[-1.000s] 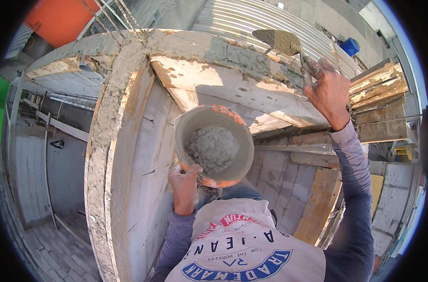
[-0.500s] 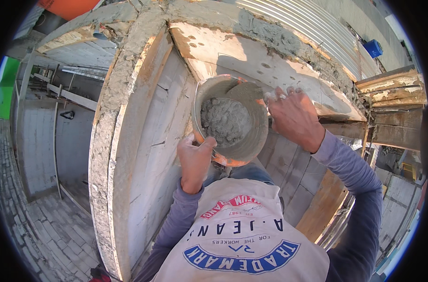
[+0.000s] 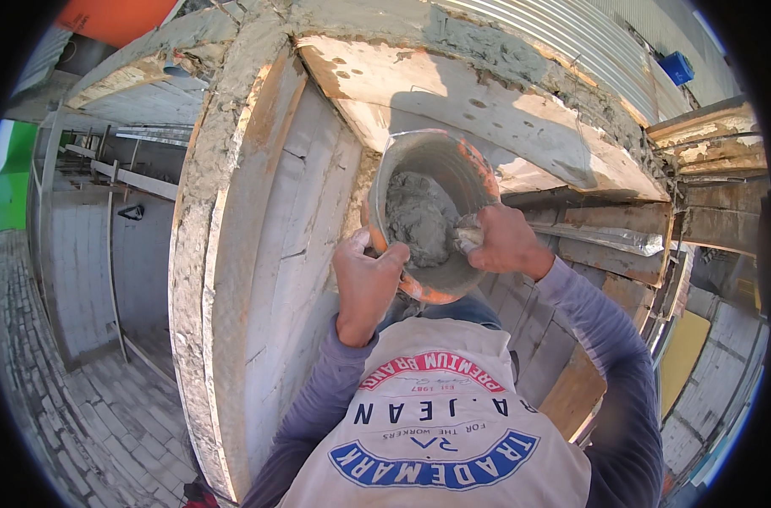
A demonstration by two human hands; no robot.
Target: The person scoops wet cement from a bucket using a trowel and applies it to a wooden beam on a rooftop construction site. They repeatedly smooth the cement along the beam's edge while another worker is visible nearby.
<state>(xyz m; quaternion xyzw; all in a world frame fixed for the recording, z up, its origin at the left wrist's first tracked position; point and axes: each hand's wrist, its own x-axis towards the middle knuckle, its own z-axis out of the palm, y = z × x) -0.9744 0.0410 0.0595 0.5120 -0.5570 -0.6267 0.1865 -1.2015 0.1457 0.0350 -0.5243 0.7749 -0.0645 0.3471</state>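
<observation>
A bucket (image 3: 479, 161) with orange patches and a grey-coated inside is tilted so its mouth faces me. Wet grey mortar (image 3: 419, 216) lies in a lump at its bottom. My left hand (image 3: 368, 275) grips the near left part of the rim, thumb over the edge. Reaching over the right rim, my right hand (image 3: 508, 241) is closed in a fist beside the mortar. Its fingers are coated grey, and whatever it holds is hidden by the hand and the mortar.
A mortar-topped wall with a timber board (image 3: 225, 279) runs along my left. Ahead is a beam form board (image 3: 487, 118), with corrugated metal sheets (image 3: 563, 42) beyond. Timbers (image 3: 707, 152) stick out at right. A lower block-paved surface (image 3: 98, 423) shows at lower left.
My right hand has moved left and down, from the bucket's right rim into its mouth beside the mortar. The bucket has shifted slightly right; my left hand keeps its grip.
</observation>
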